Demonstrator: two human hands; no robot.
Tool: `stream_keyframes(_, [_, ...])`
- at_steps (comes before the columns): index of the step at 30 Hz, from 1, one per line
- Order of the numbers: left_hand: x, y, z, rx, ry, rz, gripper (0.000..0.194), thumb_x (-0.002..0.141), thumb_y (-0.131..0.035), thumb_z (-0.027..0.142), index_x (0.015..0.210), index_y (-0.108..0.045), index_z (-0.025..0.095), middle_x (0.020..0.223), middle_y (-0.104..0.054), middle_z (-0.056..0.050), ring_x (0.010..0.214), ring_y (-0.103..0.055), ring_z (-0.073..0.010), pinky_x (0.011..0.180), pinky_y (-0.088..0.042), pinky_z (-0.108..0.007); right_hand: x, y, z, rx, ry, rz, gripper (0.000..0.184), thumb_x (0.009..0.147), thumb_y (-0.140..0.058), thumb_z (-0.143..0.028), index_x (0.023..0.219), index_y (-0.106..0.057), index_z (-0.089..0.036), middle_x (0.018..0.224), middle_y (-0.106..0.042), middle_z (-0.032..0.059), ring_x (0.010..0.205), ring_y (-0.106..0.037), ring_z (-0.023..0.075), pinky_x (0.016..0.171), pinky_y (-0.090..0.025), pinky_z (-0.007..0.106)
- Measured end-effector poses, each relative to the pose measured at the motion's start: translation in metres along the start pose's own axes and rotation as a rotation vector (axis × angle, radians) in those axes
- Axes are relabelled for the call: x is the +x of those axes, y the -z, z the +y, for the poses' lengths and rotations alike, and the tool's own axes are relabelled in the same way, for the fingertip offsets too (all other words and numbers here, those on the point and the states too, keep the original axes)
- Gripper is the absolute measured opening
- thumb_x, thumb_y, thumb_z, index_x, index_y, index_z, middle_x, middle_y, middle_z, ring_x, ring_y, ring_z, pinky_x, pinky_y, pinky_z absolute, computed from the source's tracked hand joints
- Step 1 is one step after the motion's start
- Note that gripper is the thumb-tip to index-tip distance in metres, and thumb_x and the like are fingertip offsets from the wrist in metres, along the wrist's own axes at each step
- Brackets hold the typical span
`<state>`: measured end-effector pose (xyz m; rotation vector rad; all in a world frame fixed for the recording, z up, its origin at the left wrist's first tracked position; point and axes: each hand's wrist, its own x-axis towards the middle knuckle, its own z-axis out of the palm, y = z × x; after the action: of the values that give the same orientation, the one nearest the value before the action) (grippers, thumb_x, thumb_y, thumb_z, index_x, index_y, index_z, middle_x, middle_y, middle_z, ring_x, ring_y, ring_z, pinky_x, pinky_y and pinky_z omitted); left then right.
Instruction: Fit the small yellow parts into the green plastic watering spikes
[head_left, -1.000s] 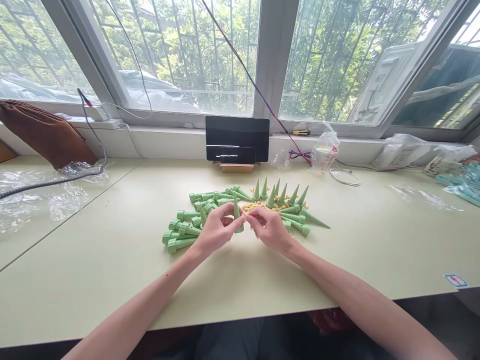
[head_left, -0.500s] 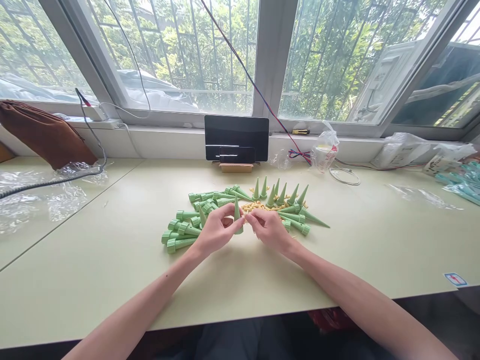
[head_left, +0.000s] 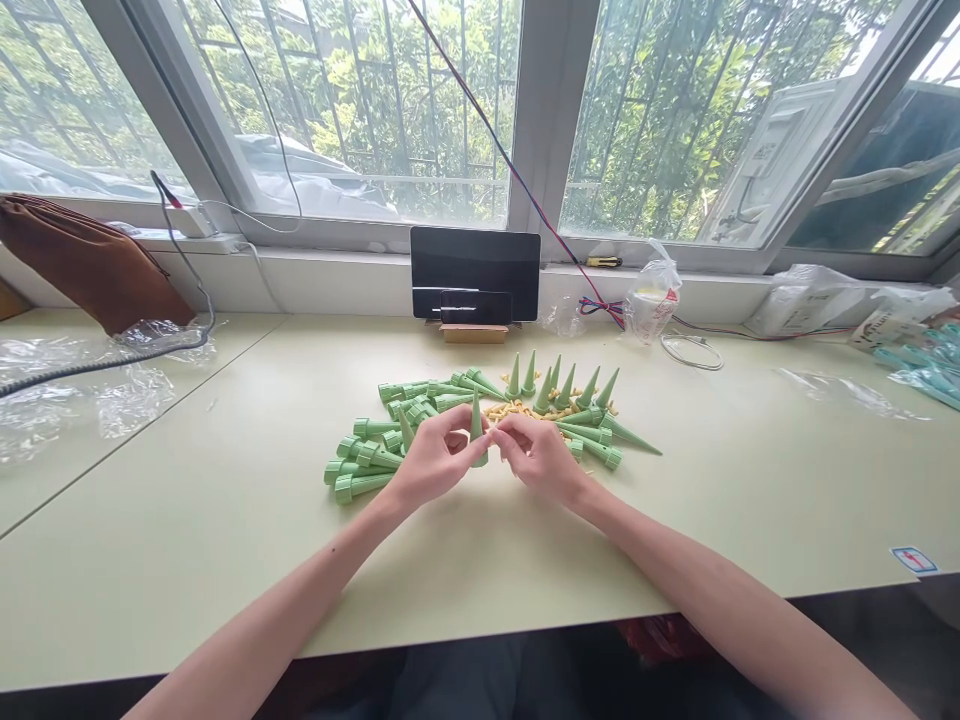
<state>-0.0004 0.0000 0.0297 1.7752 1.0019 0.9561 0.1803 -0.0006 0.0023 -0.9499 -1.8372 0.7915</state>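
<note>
My left hand (head_left: 435,455) is closed around a green plastic cone spike (head_left: 476,415), which stands upright with its tip pointing up. Close against the spike's right side, my right hand (head_left: 536,455) has its thumb and fingertips pinched together. Whatever sits in that pinch is too small to make out. Behind both hands lies a pile of small yellow pieces (head_left: 517,410). Several green spikes with ribbed caps (head_left: 367,455) lie to the left of my left hand. More capped spikes (head_left: 592,435) lie beyond my right hand, and several green cones (head_left: 566,385) stand upright at the back.
A tablet (head_left: 475,265) and a phone (head_left: 476,307) lean on a small stand (head_left: 472,334) by the window. Further right are a bagged cup (head_left: 651,305) and a coiled white cable (head_left: 691,352). A brown pouch (head_left: 82,260) and clear plastic wrap (head_left: 135,395) are on the left.
The right hand's fingertips have shifted slightly at the side of the spike. My left hand keeps its hold, and the whole view has moved a little.
</note>
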Motion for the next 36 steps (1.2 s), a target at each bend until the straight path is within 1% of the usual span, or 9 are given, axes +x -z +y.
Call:
stream_keyframes(8, [0.0, 0.001, 0.002, -0.001, 0.004, -0.017, 0.023, 0.088, -0.063, 0.04, 0.09, -0.06, 0.018, 0.074, -0.054, 0.002, 0.05, -0.042, -0.0051, 0.042, -0.034, -0.018, -0.001, 0.0, -0.001, 0.047, -0.001, 0.009, 0.034, 0.098, -0.049, -0.038, 0.071, -0.056, -0.018, 0.052, -0.055, -0.0033, 0.04, -0.048, 0.009, 0.048, -0.041, 0.023])
stream_keyframes(11, [-0.001, 0.001, 0.002, 0.001, 0.004, -0.028, 0.023, 0.086, -0.066, 0.039, 0.089, -0.06, 0.018, 0.071, -0.05, 0.003, 0.048, -0.036, -0.0046, 0.041, -0.029, -0.018, -0.002, 0.0, -0.002, 0.059, -0.041, 0.006, 0.042, 0.099, -0.047, -0.042, 0.064, -0.052, -0.019, 0.045, -0.051, -0.0047, 0.035, -0.047, 0.009, 0.047, -0.041, 0.024])
stream_keyframes(14, [-0.001, 0.001, 0.002, -0.013, -0.002, -0.016, 0.024, 0.084, -0.068, 0.04, 0.086, -0.059, 0.018, 0.068, -0.048, 0.004, 0.047, -0.032, -0.0041, 0.041, -0.026, -0.018, -0.002, 0.0, -0.004, 0.084, -0.114, -0.02, 0.046, 0.098, -0.045, -0.048, 0.063, -0.049, -0.02, 0.04, -0.047, -0.0062, 0.031, -0.046, 0.0097, 0.042, -0.038, 0.024])
stream_keyframes(18, [0.0, 0.0, 0.002, -0.046, 0.036, -0.006, 0.028, 0.086, -0.065, 0.044, 0.088, -0.059, 0.018, 0.073, -0.055, 0.002, 0.046, -0.036, -0.0039, 0.04, -0.029, -0.019, -0.001, 0.001, -0.006, 0.049, -0.115, -0.055, 0.045, 0.099, -0.043, -0.05, 0.067, -0.052, -0.019, 0.045, -0.052, -0.0048, 0.036, -0.047, 0.0094, 0.049, -0.042, 0.024])
stream_keyframes(21, [0.001, 0.001, 0.0, -0.076, 0.085, 0.025, 0.028, 0.086, -0.065, 0.046, 0.089, -0.059, 0.018, 0.077, -0.058, 0.0, 0.047, -0.043, -0.005, 0.041, -0.035, -0.02, 0.0, 0.001, -0.006, 0.043, -0.08, -0.073, 0.034, 0.098, -0.045, -0.046, 0.082, -0.058, -0.019, 0.059, -0.057, -0.0033, 0.042, -0.05, 0.0094, 0.051, -0.043, 0.024])
stream_keyframes(23, [0.001, 0.002, -0.001, -0.097, 0.099, 0.041, 0.029, 0.085, -0.066, 0.046, 0.09, -0.059, 0.018, 0.078, -0.059, 0.0, 0.048, -0.046, -0.0058, 0.042, -0.037, -0.02, 0.001, 0.001, -0.005, 0.041, -0.072, -0.087, 0.028, 0.098, -0.046, -0.043, 0.088, -0.058, -0.019, 0.064, -0.056, -0.0027, 0.045, -0.051, 0.0097, 0.051, -0.041, 0.024])
stream_keyframes(25, [0.002, 0.002, -0.002, -0.103, 0.104, 0.043, 0.029, 0.084, -0.066, 0.045, 0.091, -0.06, 0.018, 0.078, -0.059, 0.0, 0.048, -0.046, -0.0058, 0.042, -0.037, -0.02, 0.001, 0.001, -0.003, 0.024, -0.072, -0.1, 0.027, 0.099, -0.046, -0.04, 0.084, -0.055, -0.019, 0.063, -0.055, -0.0024, 0.048, -0.05, 0.0105, 0.052, -0.041, 0.024])
stream_keyframes(29, [0.001, 0.003, -0.002, -0.099, 0.119, 0.022, 0.028, 0.084, -0.067, 0.044, 0.089, -0.06, 0.017, 0.078, -0.058, 0.0, 0.047, -0.042, -0.0047, 0.04, -0.034, -0.019, 0.001, 0.001, 0.004, 0.001, -0.072, -0.136, 0.031, 0.1, -0.043, -0.037, 0.074, -0.049, -0.02, 0.058, -0.054, -0.0026, 0.052, -0.048, 0.0116, 0.056, -0.039, 0.025])
stream_keyframes(36, [-0.001, 0.003, 0.005, -0.089, 0.09, 0.002, 0.026, 0.084, -0.067, 0.042, 0.086, -0.061, 0.018, 0.075, -0.056, 0.001, 0.05, -0.041, -0.0052, 0.04, -0.031, -0.018, 0.002, 0.002, 0.006, -0.102, 0.014, -0.134, 0.042, 0.1, -0.039, -0.041, 0.065, -0.041, -0.02, 0.057, -0.042, -0.0031, 0.054, -0.04, 0.012, 0.055, -0.032, 0.026])
